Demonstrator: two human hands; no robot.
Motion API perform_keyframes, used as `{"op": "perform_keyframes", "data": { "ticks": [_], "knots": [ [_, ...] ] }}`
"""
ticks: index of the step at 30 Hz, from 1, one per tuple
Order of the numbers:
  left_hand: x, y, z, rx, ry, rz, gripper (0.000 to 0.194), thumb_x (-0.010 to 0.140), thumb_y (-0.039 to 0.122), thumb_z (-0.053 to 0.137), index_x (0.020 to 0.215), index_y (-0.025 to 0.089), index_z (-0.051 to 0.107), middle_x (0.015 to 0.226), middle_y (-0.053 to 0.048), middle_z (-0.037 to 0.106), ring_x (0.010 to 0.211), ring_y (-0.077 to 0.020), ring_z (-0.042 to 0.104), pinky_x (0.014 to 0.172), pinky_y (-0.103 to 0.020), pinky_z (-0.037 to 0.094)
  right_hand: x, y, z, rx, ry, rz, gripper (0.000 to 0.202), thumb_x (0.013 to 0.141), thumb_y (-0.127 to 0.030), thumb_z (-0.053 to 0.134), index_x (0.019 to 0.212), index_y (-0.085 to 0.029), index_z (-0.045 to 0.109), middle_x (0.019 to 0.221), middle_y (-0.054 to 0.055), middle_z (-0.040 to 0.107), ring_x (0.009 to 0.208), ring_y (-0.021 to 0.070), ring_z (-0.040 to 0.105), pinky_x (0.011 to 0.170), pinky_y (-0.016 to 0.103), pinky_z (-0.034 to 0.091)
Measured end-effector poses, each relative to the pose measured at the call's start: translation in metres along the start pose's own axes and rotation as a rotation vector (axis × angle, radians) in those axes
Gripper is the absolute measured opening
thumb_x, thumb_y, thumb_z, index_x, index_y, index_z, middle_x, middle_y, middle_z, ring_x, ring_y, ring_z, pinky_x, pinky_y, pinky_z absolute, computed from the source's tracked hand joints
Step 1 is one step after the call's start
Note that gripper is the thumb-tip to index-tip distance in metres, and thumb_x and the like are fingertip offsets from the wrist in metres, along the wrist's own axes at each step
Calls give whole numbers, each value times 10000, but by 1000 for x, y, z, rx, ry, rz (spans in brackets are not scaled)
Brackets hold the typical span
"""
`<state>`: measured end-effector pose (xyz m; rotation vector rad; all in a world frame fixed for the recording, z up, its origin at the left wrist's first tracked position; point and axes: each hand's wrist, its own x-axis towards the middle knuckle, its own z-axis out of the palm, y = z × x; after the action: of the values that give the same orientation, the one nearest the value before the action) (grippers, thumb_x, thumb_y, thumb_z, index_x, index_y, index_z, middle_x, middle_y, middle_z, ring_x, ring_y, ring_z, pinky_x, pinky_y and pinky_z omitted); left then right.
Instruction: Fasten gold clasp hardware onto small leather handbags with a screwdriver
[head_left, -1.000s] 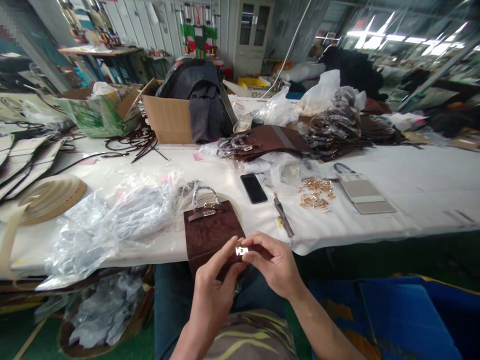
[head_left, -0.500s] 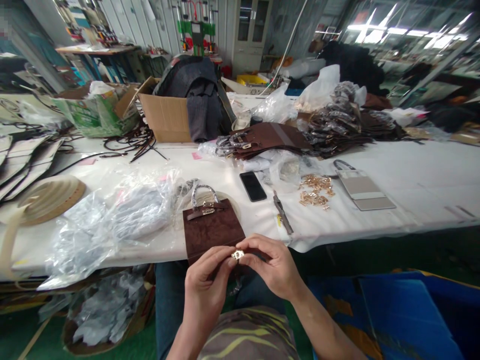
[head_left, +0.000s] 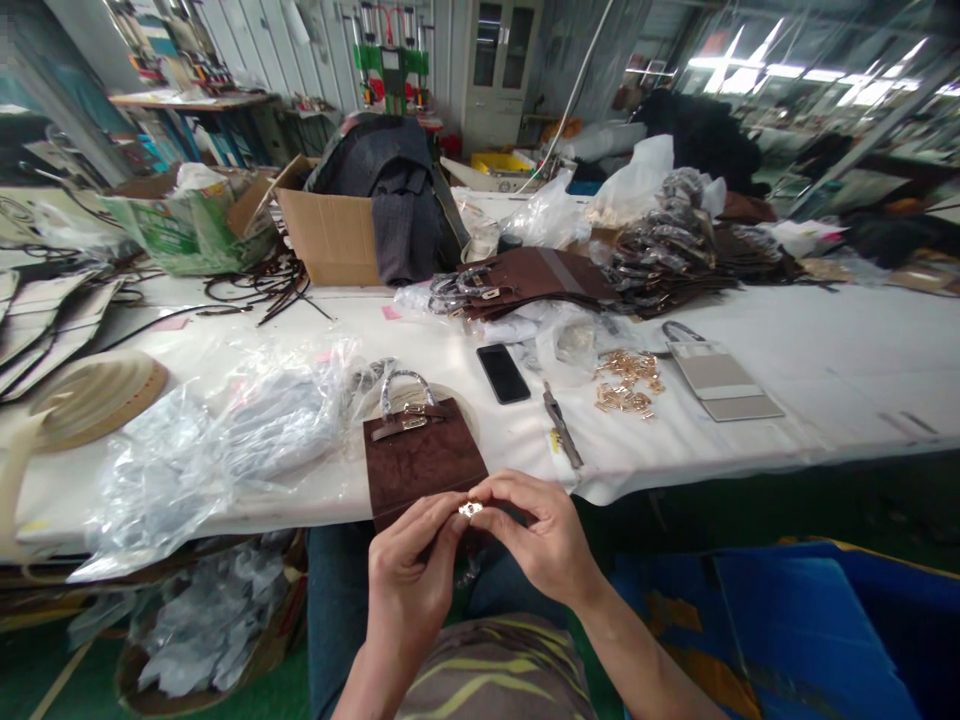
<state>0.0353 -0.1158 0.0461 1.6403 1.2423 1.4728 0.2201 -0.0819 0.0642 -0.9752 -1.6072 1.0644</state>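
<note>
Between my fingertips is a small shiny gold metal fitting [head_left: 470, 509], too small to make out fully. My left hand [head_left: 415, 560] pinches it from the left. From the right, my right hand [head_left: 541, 530] grips it between thumb and fingers. Just beyond my hands a dark brown handbag panel [head_left: 420, 460] lies at the table's front edge, with a plastic-wrapped handle [head_left: 407, 385] and gold clasps at its top. Part of its lower edge is hidden behind my hands.
On the white table [head_left: 840, 370] lie a phone [head_left: 503, 373], a grey tool [head_left: 562, 428], a pile of gold fittings [head_left: 630, 382] and a grey bag panel [head_left: 721, 380]. Clear plastic wrapping [head_left: 247, 430] covers the left side. Behind stand a cardboard box [head_left: 330, 235] and stacked brown panels [head_left: 540, 278].
Both hands still pinch the gold fitting, which is turned slightly and catches more light. The view has shifted a little; the things on the table lie as before.
</note>
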Motion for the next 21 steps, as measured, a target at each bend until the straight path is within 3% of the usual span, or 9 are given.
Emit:
{"op": "perform_keyframes", "data": {
  "ticks": [21],
  "knots": [
    [-7,-10,-1,-45,53,-72,214,1100,226,716,1216,268,890,1143,-84,875,961,-232,842,841,-274,668,1,15,11,-74,10,-156,80,1032,-205,823,1105,-235,838,1015,56,822,918,190,801,842,268,640]
  ]
}}
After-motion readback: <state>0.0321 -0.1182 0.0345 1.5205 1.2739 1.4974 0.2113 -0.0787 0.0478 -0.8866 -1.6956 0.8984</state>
